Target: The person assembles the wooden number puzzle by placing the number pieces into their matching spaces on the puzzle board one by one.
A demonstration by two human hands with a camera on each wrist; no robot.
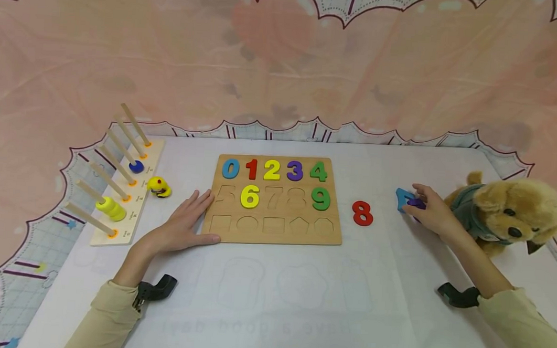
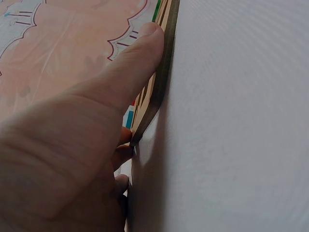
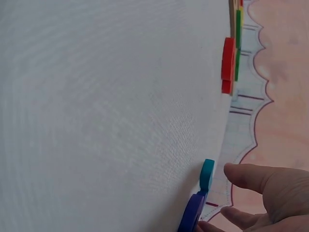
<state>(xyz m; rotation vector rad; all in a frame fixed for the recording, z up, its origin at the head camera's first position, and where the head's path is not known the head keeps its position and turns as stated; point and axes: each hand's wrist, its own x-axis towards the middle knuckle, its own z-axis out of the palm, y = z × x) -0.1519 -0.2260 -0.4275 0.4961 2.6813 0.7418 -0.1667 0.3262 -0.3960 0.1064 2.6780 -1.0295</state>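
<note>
My left hand (image 1: pixel 181 224) rests at the left side of a wooden number puzzle board (image 1: pixel 270 236), fingers spread along its edge and thumb at the lower left corner. The board holds the numbers 0 to 4 across its top row, plus a yellow 6 (image 1: pixel 243 197) and a green 9 (image 1: pixel 315 199) below. Over at the right, my right hand (image 1: pixel 432 211) is at a purple number piece (image 3: pixel 191 212), which partly overlaps a blue number piece (image 1: pixel 402 199). In the right wrist view the thumb stands apart from both pieces, with fingertips right at the purple one.
Between the board and my right hand lies a red 8 (image 1: pixel 356 218). A plush dog (image 1: pixel 523 200) sits behind the right hand. On the left stands a pegged stacking rack (image 1: pixel 140 201) with yellow rings (image 1: pixel 112 210) and a blue one (image 1: pixel 136 167), beside a small yellow toy (image 1: pixel 159 187).
</note>
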